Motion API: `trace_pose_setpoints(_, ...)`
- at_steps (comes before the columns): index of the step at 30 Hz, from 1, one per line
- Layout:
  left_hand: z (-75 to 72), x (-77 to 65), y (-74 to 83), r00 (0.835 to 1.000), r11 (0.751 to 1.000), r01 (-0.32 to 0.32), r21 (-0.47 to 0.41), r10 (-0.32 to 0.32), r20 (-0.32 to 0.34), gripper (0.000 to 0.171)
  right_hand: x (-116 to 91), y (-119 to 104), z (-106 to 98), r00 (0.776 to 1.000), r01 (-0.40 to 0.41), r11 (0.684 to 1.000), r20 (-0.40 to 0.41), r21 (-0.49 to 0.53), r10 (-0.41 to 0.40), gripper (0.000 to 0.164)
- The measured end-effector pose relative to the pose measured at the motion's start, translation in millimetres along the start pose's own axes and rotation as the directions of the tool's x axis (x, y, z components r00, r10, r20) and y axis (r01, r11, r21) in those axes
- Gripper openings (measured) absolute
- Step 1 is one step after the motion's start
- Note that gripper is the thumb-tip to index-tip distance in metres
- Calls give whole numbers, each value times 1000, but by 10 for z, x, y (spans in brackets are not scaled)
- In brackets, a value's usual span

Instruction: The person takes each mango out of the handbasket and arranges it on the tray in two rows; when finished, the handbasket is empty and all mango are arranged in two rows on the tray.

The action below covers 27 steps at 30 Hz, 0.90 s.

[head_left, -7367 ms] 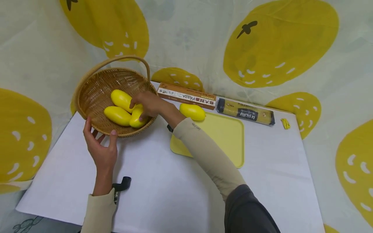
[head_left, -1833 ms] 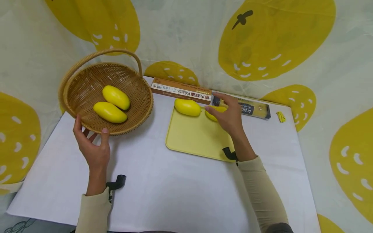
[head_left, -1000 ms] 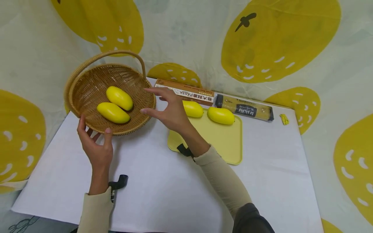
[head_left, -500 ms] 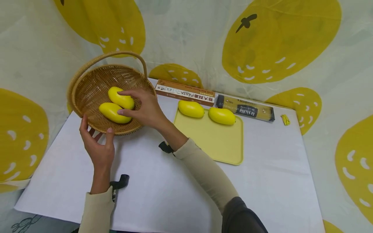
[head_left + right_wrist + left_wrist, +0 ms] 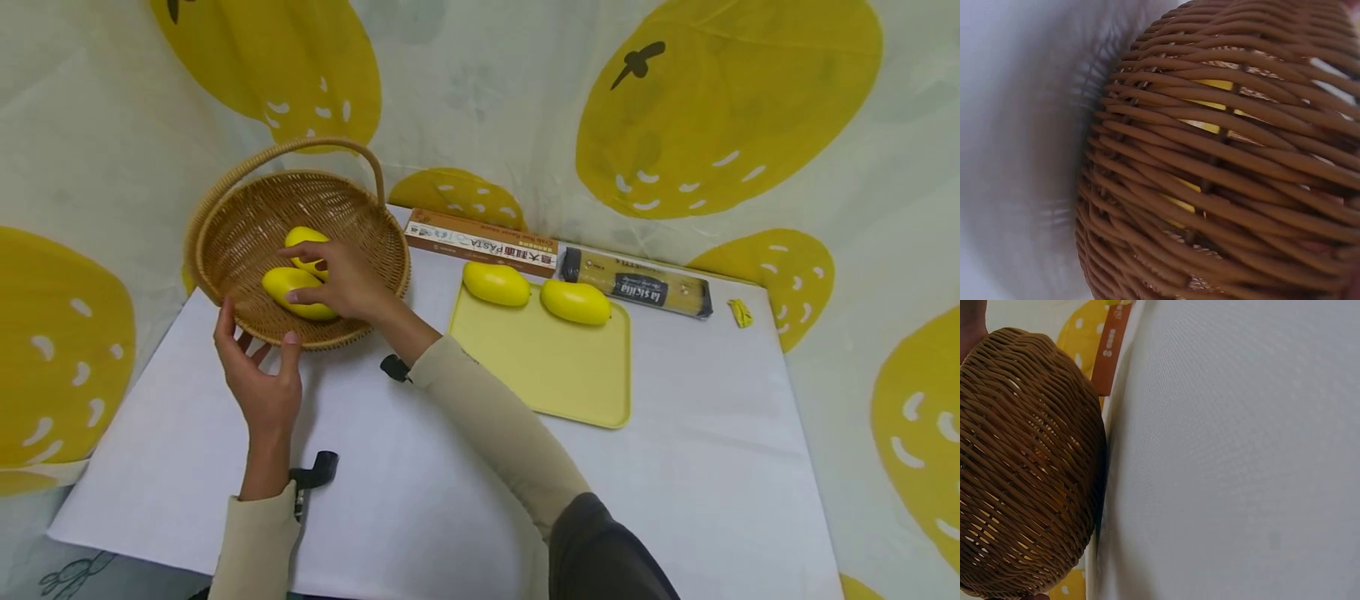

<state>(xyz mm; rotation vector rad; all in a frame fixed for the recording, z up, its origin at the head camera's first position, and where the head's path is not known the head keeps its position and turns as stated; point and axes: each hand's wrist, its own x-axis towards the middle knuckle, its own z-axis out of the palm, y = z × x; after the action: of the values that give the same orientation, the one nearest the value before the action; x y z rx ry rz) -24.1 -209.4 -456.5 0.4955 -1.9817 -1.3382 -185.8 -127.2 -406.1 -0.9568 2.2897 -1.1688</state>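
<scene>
A brown wicker basket (image 5: 240, 218) with a tall handle stands tilted at the left of the table. My left hand (image 5: 262, 387) holds its near rim, thumb and fingers spread along the edge. Two yellow mangoes lie inside, a near mango (image 5: 288, 287) and a far mango (image 5: 302, 237), both partly covered. Over them reaches my right hand (image 5: 348, 279), thumb at the near one and forefinger across the far one; no closed grip shows. Both wrist views show mostly the basket's outer weave (image 5: 1029, 462), with yellow glimpsed through gaps in the right wrist view.
Two more mangoes, a left one (image 5: 497, 284) and a right one (image 5: 575, 302), lie at the back of a pale yellow tray (image 5: 551, 375). Behind stand a pasta box (image 5: 480, 242) and a spaghetti pack (image 5: 636, 282). A small yellow wrapper (image 5: 739, 313) lies farther right.
Earlier, three mangoes were in the basket and one on the tray. My right hand set another on the tray, let go, and moved left into the basket. My left hand stays on the rim.
</scene>
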Motion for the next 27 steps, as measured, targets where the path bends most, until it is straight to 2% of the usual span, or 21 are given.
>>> trace_pose_setpoints(5,1,2,-1,1000,1000,4,-9,-4,-3,78,152,-4,51,996,-89,995,26,-45,90,61)
trace_pose_setpoints(9,8,10,1,1000,1000,3,-11,-3,-4,77,241,6,92,990,-139,986,16,-93,141,60)
trace_pose_setpoints(15,21,9,8,1000,1000,-1,-5,1,-1,77,303,36,142,990,-135,962,-2,-236,138,61)
trace_pose_setpoints(22,22,9,8,1000,1000,0,2,0,-8,77,316,26,172,984,-158,936,33,-315,177,65)
trace_pose_setpoints(27,12,57,-311,1000,1000,-10,19,10,-5,81,325,22,208,982,-114,911,96,-395,164,70)
